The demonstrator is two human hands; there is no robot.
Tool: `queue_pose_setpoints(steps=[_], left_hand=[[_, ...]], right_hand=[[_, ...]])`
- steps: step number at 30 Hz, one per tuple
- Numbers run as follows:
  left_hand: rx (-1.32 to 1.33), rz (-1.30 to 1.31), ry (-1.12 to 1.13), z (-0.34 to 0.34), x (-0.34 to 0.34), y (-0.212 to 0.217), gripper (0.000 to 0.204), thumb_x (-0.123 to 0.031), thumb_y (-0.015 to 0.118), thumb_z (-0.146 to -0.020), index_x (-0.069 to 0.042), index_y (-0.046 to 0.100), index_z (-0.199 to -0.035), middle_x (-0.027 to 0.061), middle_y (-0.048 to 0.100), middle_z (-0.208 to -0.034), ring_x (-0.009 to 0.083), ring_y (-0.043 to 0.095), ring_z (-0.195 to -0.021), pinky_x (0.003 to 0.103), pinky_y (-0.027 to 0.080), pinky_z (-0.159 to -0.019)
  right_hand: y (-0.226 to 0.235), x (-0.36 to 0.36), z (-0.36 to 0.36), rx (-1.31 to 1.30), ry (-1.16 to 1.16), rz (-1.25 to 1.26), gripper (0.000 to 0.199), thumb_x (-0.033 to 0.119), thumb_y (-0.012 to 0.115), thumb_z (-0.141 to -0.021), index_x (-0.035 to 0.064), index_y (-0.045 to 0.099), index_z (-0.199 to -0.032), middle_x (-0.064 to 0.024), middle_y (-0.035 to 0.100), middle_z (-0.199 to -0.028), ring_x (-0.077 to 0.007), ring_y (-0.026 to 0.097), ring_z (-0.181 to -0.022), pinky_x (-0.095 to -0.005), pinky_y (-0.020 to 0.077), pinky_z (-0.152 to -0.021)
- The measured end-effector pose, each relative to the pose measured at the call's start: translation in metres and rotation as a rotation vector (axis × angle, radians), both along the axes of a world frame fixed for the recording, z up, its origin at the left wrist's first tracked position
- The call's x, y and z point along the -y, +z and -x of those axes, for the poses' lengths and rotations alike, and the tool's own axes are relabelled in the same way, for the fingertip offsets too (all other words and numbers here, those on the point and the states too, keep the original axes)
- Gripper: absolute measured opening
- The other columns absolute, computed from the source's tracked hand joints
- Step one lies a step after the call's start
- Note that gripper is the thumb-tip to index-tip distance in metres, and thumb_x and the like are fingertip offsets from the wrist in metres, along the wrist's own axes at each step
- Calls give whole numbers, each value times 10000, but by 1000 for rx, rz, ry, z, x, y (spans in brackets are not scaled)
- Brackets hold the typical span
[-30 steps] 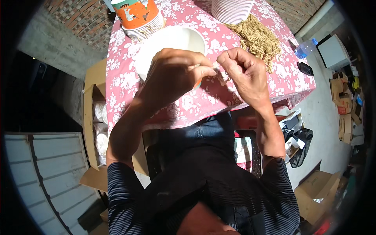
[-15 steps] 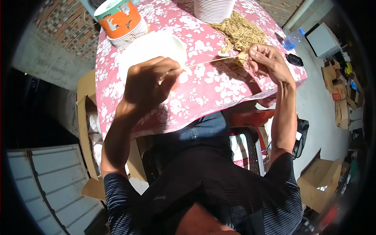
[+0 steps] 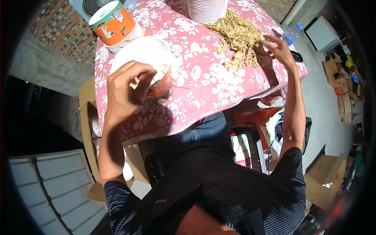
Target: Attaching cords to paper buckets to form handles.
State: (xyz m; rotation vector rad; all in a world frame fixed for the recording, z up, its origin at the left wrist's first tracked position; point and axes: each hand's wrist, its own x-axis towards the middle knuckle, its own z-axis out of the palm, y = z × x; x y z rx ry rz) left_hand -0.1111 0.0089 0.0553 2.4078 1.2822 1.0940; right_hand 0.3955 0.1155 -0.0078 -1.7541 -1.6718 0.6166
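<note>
My left hand [image 3: 127,87] is closed in a pinch on a thin cord [image 3: 184,85], which trails loosely to the right over the cloth. Directly beyond and beside that hand is a white-topped paper bucket [image 3: 143,53], its orange printed side showing under my fingers. My right hand [image 3: 279,51] hovers at the right edge of a heap of tan cords [image 3: 239,37]. Its fingers are apart and nothing shows between them. Loose ends of the heap spread toward me.
Stacked orange paper buckets [image 3: 115,25] stand at the far left, with a fan [image 3: 94,6] behind. A stack of white buckets [image 3: 207,9] is at the back. A plastic bottle [image 3: 291,33] stands near the right edge of the floral tablecloth [image 3: 196,100]. Cardboard boxes [image 3: 327,176] lie on the floor.
The cord stretched between my hands has gone slack, and my right hand has let go of it, moving right and opening. My left hand has shifted slightly left, uncovering the bucket's orange side.
</note>
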Motion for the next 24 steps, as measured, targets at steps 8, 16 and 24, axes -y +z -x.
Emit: queue_pose_setpoints(steps=[8, 16, 24], left_hand=[[158, 124, 24, -13, 9, -9, 58, -81, 744, -935, -46, 753, -981, 74, 754, -888, 162, 715, -782, 298, 535, -724], [157, -263, -72, -14, -6, -40, 34, -89, 737, -927, -105, 708, -937, 51, 706, -835, 241, 695, -693, 344, 536, -598], [-17, -487, -74, -1, -1, -44, 182, -88, 765, -787, -132, 633, -904, 26, 629, -760, 243, 643, -637, 362, 497, -558]], right_hand=[[40, 102, 207, -546, 463, 182, 583, 154, 786, -941, -62, 563, -1435, -211, 676, -1320, -171, 755, -803, -281, 621, -630], [-3, 103, 278, -720, 622, 256, 200, 177, 668, -1041, -16, 722, -1037, -28, 677, -753, -75, 606, -605, -248, 522, -562], [41, 91, 204, -1061, 564, -52, 170, 176, 619, -1032, 10, 613, -994, 20, 496, -641, -35, 399, -464, -213, 427, -396]])
